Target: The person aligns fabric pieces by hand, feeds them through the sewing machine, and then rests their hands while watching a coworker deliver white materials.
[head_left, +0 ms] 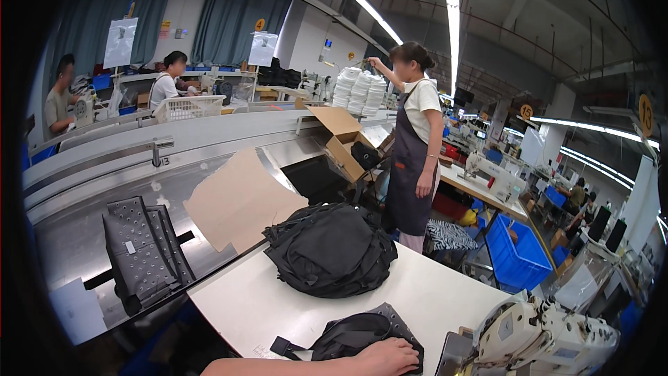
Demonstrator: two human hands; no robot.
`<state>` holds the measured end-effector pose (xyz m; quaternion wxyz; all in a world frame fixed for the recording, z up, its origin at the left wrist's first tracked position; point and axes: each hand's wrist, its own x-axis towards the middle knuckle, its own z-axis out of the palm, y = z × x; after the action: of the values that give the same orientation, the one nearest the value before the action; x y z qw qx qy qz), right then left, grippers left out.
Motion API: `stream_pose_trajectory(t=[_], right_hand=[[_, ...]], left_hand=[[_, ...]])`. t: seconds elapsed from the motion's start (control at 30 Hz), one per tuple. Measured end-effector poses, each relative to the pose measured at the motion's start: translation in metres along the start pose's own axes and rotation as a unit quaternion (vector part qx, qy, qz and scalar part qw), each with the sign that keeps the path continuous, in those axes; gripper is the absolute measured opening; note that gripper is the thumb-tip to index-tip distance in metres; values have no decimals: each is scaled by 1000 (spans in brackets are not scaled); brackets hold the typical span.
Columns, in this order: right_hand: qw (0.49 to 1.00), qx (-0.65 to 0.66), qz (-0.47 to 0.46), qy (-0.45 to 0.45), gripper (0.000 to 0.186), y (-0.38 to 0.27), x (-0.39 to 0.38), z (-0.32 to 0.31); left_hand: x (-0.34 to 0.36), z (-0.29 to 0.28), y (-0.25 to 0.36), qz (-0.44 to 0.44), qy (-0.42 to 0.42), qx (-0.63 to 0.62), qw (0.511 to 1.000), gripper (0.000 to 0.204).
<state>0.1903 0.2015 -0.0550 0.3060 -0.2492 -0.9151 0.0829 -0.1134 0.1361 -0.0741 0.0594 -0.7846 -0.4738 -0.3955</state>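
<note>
My left hand (390, 358) reaches in from the lower edge and lies on a black fabric piece (355, 334) at the near side of the white table. Its fingers are laid out over the cloth near the right end, with the tips partly hidden. That piece has a row of small eyelets along its far right edge and a short black strap (287, 348) sticking out to the left. Beyond it sits a rounded heap of black fabric pieces (330, 251). My right hand is out of the picture.
A white sewing machine (536, 334) stands at the near right. Left of the white table (236, 299), a metal surface carries black eyelet-studded panels (142, 251) and brown cardboard (240, 198). A person in a dark apron (414, 146) stands beyond, near an open box (344, 146) and blue crate (515, 254).
</note>
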Motion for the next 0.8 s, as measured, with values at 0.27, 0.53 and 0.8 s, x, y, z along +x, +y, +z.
stream_pose_trajectory(t=[0.27, 0.53, 0.8], right_hand=[[1000, -13, 3, -2, 14, -1, 1, -2], [1000, -13, 25, -2, 14, -2, -1, -3], [999, -9, 42, -23, 14, 5, -3, -2]], left_hand=[[2, -2, 0, -12, -21, -16, 1000, 20], [4, -4, 4, -18, -43, -18, 999, 21], [5, -10, 3, -61, -153, 6, 986, 28]])
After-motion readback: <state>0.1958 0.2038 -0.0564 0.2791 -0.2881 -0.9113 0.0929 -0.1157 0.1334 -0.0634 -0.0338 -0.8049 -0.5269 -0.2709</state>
